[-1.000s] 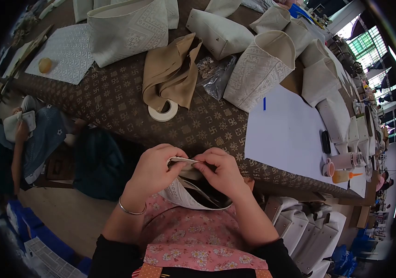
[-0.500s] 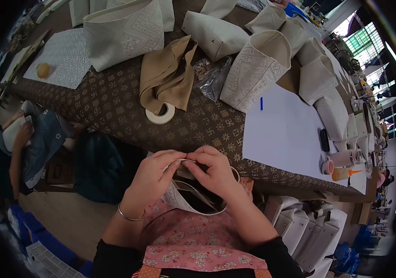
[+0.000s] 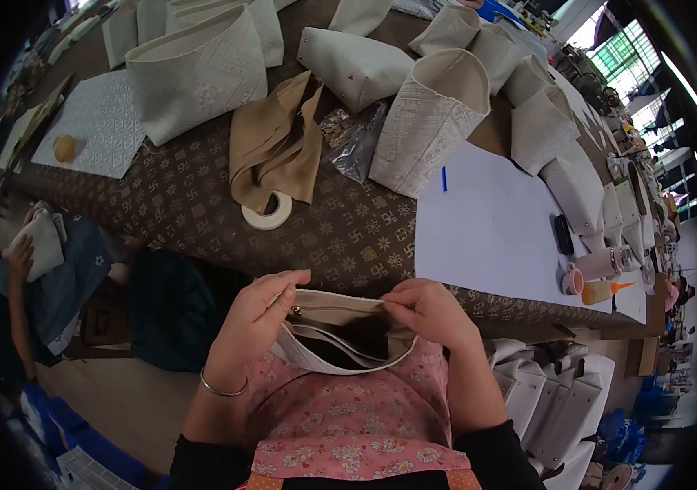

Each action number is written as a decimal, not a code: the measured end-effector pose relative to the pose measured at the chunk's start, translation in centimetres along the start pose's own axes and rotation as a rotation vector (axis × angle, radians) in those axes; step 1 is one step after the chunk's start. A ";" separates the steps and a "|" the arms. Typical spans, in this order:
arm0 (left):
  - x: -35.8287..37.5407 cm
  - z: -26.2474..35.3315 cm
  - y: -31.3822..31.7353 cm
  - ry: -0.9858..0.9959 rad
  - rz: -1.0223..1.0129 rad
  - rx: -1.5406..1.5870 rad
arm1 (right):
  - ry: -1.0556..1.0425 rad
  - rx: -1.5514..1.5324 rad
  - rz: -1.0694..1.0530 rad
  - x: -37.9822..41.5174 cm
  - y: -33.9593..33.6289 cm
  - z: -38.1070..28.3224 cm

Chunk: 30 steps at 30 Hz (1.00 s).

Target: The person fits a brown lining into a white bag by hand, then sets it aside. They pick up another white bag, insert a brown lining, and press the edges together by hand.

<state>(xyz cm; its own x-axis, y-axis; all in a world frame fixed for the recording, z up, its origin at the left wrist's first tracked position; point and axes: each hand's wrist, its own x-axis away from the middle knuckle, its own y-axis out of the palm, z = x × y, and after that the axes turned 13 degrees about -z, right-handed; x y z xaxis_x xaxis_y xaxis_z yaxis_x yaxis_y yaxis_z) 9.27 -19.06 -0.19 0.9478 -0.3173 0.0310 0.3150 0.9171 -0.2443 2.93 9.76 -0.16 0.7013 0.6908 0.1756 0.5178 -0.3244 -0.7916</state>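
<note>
A white bag (image 3: 309, 357) rests open-mouthed against the pink floral apron, its beige lining and a dark inner compartment showing. My left hand (image 3: 263, 314) pinches the bag's rim at the left, beside a small metal piece inside. At the right end of the rim, my right hand (image 3: 432, 313) grips the edge between thumb and fingers. Beyond my hands, a roll of white tape (image 3: 267, 220) and folded tan fabric (image 3: 275, 143) lie on the patterned tablecloth (image 3: 324, 237).
White bags (image 3: 430, 114) stand across the table's far side. White paper (image 3: 495, 229), a pink cup (image 3: 572, 281) and an orange-tipped bottle (image 3: 597, 292) are at the right. More bags (image 3: 561, 408) sit below the table. A co-worker's hand (image 3: 19, 258) holds light material at the left.
My hands have moved apart from the middle of the rim towards its two ends. The bag's mouth is spread wider and shows more lining. The view has shifted slightly.
</note>
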 end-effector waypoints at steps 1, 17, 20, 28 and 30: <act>-0.1 -0.1 0.0 0.017 -0.018 0.000 | 0.072 -0.213 -0.091 0.8 -0.5 0.7; 6.2 -11.3 -1.7 -0.219 0.206 0.458 | 0.065 -0.767 -0.220 6.1 14.4 6.5; 5.2 -12.0 -1.8 -0.138 0.160 0.382 | -0.097 -0.739 -0.396 3.3 13.0 4.7; 2.1 -9.8 1.9 -0.147 -0.264 0.295 | 0.161 -1.325 -0.484 -0.8 7.6 -3.4; 2.0 -8.7 2.8 -0.156 -0.348 0.269 | 0.183 -1.407 -0.561 -2.2 8.7 -4.0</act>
<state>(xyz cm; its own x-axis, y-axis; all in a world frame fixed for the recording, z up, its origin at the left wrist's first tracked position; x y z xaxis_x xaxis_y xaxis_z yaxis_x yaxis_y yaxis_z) 11.67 -19.22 -9.27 0.7731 -0.5958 0.2175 0.5975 0.7992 0.0656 7.86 2.85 -5.11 0.2563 0.8776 0.4052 0.6859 -0.4605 0.5634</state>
